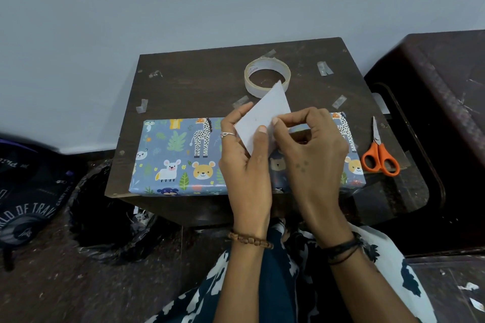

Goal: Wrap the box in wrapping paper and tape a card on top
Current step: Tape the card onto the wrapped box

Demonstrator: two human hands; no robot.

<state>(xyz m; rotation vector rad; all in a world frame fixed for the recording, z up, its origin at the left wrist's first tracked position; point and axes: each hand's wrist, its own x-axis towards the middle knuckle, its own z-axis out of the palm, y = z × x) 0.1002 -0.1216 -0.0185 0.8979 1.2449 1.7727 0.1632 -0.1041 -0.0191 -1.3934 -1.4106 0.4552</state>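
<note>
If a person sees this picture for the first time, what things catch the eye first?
First the two hands at centre: the left hand and right hand both pinch a white card above the wrapped box, whose blue animal-print paper stands out on the dark table. Orange scissors lie right of the box, a tape roll behind.

Animal-print wrapped box (183, 157) flat on table; white card (262, 118) tilted above
</note>
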